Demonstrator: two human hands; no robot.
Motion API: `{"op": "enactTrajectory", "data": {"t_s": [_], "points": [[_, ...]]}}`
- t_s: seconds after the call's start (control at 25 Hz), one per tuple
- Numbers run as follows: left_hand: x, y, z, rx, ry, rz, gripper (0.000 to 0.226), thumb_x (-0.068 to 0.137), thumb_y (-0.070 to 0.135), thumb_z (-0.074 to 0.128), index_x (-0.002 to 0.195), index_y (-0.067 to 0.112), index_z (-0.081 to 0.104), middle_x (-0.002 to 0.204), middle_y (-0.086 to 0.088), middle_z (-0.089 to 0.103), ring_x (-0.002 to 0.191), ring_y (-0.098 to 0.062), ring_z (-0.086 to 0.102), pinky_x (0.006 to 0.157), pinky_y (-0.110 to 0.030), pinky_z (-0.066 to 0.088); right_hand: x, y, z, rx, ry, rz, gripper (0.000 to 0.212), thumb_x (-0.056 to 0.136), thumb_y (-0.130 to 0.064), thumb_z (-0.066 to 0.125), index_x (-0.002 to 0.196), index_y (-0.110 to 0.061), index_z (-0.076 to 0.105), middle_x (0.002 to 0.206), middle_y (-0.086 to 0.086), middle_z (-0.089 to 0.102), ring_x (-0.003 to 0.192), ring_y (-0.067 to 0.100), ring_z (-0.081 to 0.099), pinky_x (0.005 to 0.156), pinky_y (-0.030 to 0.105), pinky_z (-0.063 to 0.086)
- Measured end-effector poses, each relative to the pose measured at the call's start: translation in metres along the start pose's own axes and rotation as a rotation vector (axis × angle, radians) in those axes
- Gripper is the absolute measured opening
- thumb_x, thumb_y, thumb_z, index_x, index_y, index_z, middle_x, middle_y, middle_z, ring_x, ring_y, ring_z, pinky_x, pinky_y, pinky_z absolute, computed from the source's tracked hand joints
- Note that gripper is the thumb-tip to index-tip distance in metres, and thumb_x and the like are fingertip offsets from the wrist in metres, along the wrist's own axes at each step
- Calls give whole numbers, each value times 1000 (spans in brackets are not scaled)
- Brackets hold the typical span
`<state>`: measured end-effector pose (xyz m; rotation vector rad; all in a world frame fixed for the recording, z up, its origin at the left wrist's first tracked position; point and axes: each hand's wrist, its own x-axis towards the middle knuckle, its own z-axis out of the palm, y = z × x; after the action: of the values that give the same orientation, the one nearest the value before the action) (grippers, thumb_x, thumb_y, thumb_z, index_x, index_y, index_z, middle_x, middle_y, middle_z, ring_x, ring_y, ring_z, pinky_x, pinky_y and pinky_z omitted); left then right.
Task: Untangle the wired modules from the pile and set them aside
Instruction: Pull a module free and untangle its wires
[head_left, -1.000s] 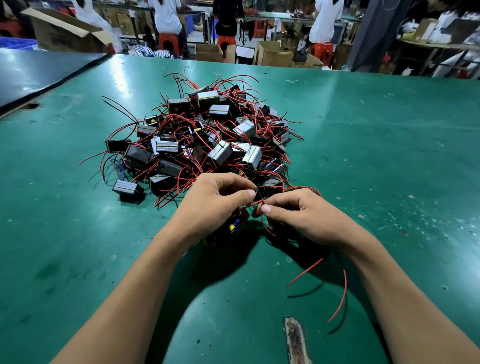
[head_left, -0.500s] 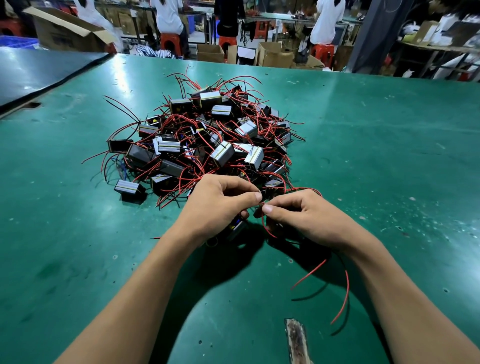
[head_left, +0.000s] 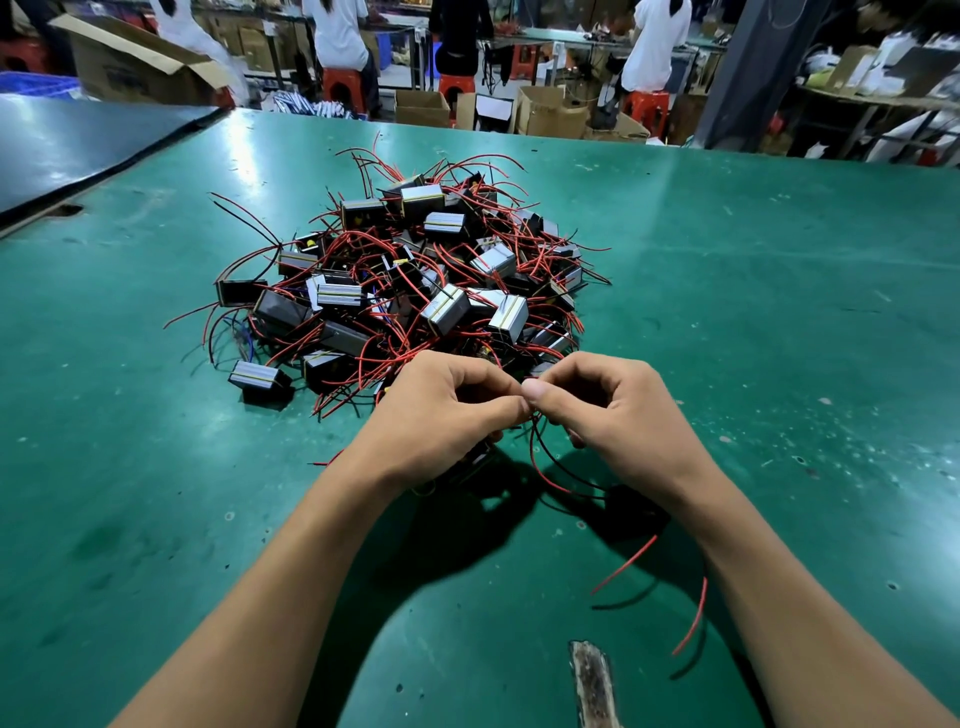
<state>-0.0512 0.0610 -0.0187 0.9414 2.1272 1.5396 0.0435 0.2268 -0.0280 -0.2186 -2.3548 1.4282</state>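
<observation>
— At the near edge of the pile (head_left: 410, 280), why are both hands so close together?

— They work on one tangle, I think. The left hand (head_left: 441, 415) and the right hand (head_left: 618, 415) meet thumb to thumb. The fingers (head_left: 540, 392) of each are curled narrow and pinch a red wire (head_left: 535, 457) between them.

— And where is the module of this wire?

— A dark module (head_left: 480, 460) shows a little under the left hand, low over the green surface (head_left: 779, 312). Most of it is hidden, so I cannot tell if the palm holds it or it only lies there.

— Why pinch so close to each other?

— In my judgement a short grip gives control, because a long piece of wire would only bend. From the pinch the wire hangs down in a loop under the right hand. Two loose ends (head_left: 626, 565) lie by the right forearm, well apart from the pile, so they should not catch on it.

— How far is the task?

— Early, I would say. Nearly all modules lie in the heap with wires crossing. One single module (head_left: 258, 378) sits at its left edge. I see no group set aside.

— What could go wrong?

— A hard pull may drag the neighbouring modules along.
</observation>
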Motion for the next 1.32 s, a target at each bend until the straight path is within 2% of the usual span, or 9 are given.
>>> {"op": "enactTrajectory", "data": {"t_s": [0.08,0.24,0.4,0.6,0.72,0.84,0.92,1.16,1.32], "points": [[0,0,-1,-2,-26,-16,4,84,22,78,83,18,79,73,-7,73,63,-9,58,62,-23,47,1,1,0,3,-17,40,21,84,-41,71,76,-22,71,57,-7,52,54,10,43,55,30,36],[0,0,0,-20,-28,-21,3,83,19,78,83,16,78,76,-10,74,63,-8,58,63,-22,47,3,0,1,193,-60,136,18,91,-20,73,73,-19,67,56,-5,50,48,9,39,46,17,32],[-1,-1,1,-25,-13,-12,2,84,16,78,83,15,78,66,-1,70,58,-3,57,58,-15,45,1,-3,0,184,-60,-4,9,90,-11,73,86,-15,67,70,-7,63,54,8,53,53,18,45],[-1,-1,-1,-50,-8,-18,3,83,15,77,80,16,78,63,6,70,59,-3,59,59,-14,45,-1,-3,-7,85,-59,-87,9,87,-11,76,90,-19,76,68,-15,68,56,2,58,58,13,45],[-1,-1,-2,-64,-21,-20,4,83,14,77,80,15,78,62,7,68,60,-4,57,60,-15,45,1,0,-11,53,-81,-92,15,87,-9,75,95,-22,78,78,-4,74,59,8,59,61,20,49],[-1,0,-4,-77,-58,-35,4,84,14,76,81,12,77,65,3,66,63,-9,54,63,-23,42,2,3,-15,21,-143,-97,17,91,-10,72,100,-23,79,85,1,75,61,10,61,63,29,52],[-2,0,-6,-86,-86,-43,5,84,15,76,84,10,76,69,-3,66,67,-15,52,67,-30,40,3,5,-16,17,-183,-94,18,91,-12,71,102,-25,79,82,-2,74,62,10,61,64,26,50],[-3,1,-9,-74,-113,-48,7,84,17,76,86,10,77,75,-9,68,71,-17,54,71,-33,42,2,4,-13,30,-158,-100,14,85,-15,78,92,-27,79,77,-4,73,60,4,57,61,16,47],[-4,2,-8,-57,-84,-39,5,82,17,78,84,12,78,75,-14,71,69,-12,56,69,-28,45,1,4,-12,23,-150,-80,9,88,-19,77,86,-28,75,69,-9,67,59,5,53,59,20,45]]}}
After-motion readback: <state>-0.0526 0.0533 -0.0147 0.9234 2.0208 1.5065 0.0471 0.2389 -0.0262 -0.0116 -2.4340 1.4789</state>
